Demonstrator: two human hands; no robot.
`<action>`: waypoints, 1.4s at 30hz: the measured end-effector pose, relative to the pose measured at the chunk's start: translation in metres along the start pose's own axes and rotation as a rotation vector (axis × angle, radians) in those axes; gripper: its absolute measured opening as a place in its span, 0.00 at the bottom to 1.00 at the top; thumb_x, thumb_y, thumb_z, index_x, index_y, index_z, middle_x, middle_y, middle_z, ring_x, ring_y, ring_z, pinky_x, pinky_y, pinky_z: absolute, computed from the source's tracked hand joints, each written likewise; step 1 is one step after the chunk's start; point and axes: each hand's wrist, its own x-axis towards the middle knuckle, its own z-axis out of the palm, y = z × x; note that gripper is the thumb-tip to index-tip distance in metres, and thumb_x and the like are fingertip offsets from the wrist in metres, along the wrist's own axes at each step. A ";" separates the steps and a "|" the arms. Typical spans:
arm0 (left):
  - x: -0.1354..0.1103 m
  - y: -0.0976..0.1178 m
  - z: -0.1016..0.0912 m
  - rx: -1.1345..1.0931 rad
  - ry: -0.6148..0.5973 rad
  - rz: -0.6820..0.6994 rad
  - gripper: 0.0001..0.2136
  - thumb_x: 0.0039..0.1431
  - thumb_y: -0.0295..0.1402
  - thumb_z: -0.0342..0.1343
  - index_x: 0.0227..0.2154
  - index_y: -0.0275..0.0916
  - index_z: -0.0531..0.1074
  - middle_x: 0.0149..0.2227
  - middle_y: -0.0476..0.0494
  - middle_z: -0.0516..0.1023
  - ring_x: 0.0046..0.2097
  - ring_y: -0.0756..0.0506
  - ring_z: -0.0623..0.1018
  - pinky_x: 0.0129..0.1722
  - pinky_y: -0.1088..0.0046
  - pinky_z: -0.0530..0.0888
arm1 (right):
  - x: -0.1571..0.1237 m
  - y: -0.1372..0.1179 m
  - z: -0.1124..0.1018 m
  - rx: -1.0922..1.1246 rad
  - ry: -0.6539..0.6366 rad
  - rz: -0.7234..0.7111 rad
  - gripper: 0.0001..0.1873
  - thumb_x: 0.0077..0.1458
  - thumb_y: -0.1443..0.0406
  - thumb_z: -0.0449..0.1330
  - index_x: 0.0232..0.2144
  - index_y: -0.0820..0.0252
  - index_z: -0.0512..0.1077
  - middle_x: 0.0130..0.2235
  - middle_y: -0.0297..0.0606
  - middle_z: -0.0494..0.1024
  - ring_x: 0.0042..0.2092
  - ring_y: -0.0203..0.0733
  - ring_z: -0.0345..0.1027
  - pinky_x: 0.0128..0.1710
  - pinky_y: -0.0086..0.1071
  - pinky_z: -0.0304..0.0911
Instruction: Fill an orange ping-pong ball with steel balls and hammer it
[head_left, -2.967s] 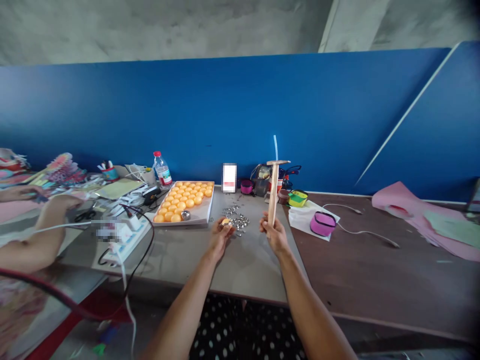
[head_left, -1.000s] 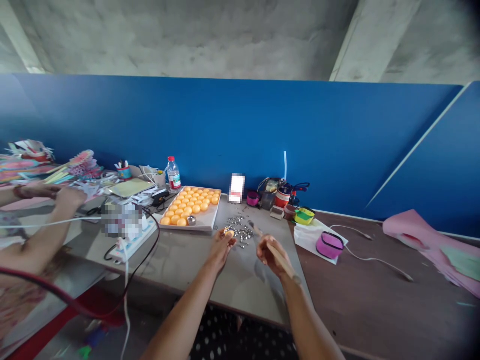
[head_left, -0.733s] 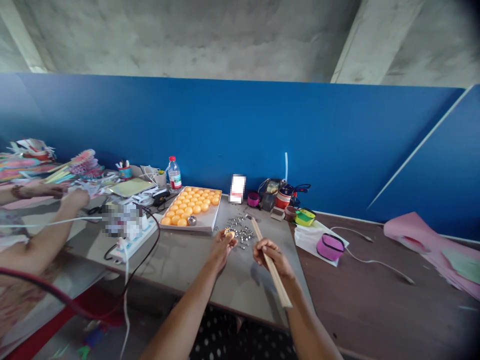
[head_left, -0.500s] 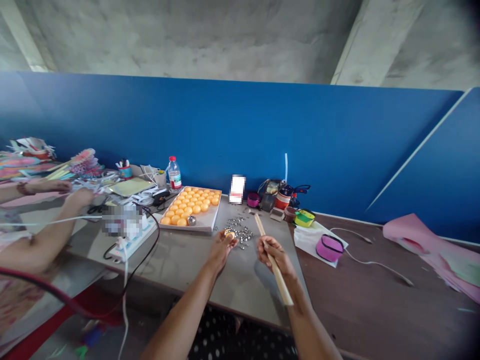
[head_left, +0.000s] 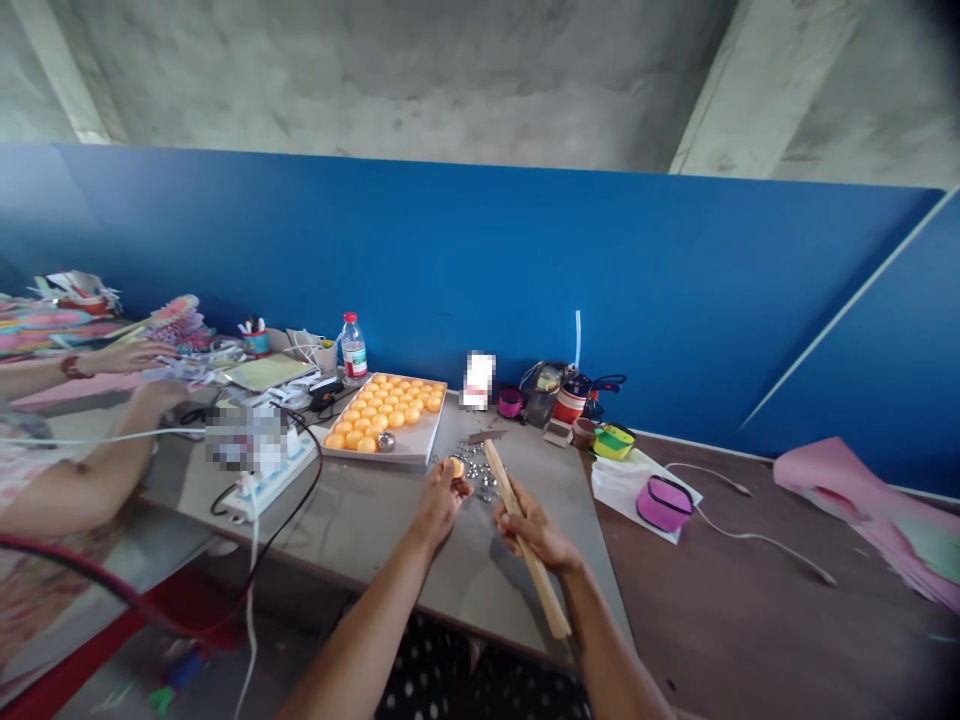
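My left hand [head_left: 441,500] is closed around a small orange ball [head_left: 456,467], holding it above the grey table. In my right hand [head_left: 536,527] is a flat wooden stick [head_left: 546,590], gripped near its middle and tilted, its upper end close to the ball. Whether stick and ball touch, I cannot tell. Shiny silver bits [head_left: 484,480] lie scattered on the table just beyond my hands. Left of them, a shallow white box [head_left: 420,445] holds rows of orange balls [head_left: 382,408]. One silver-covered ball [head_left: 386,441] sits at its front.
A power strip [head_left: 274,482] with cables lies on the left, near a co-worker's arm [head_left: 97,475]. Behind stand a water bottle [head_left: 353,350], a blurred white object [head_left: 478,380] and small containers [head_left: 570,400]. A purple pincushion-like pad [head_left: 664,502] rests on white paper at right.
My right hand has moved left and slightly down, bringing the stick's upper end closer to the ball. The ball in my left hand shows more orange. The co-worker's farther hand has shifted right.
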 end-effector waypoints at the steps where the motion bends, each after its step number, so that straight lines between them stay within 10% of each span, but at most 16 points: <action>1: 0.000 0.001 0.000 -0.016 0.003 -0.008 0.18 0.43 0.46 0.61 0.28 0.39 0.65 0.21 0.53 0.69 0.21 0.53 0.69 0.31 0.72 0.70 | 0.000 0.000 0.001 -0.007 0.014 0.002 0.47 0.46 0.59 0.63 0.62 0.57 0.42 0.26 0.27 0.67 0.18 0.27 0.56 0.13 0.22 0.52; 42: 0.008 -0.004 0.001 -0.141 0.113 -0.139 0.23 0.48 0.56 0.51 0.20 0.39 0.61 0.15 0.55 0.63 0.16 0.55 0.60 0.28 0.71 0.69 | -0.026 0.032 0.023 -0.167 0.153 0.023 0.38 0.50 0.56 0.59 0.60 0.59 0.51 0.23 0.26 0.62 0.15 0.23 0.48 0.12 0.20 0.47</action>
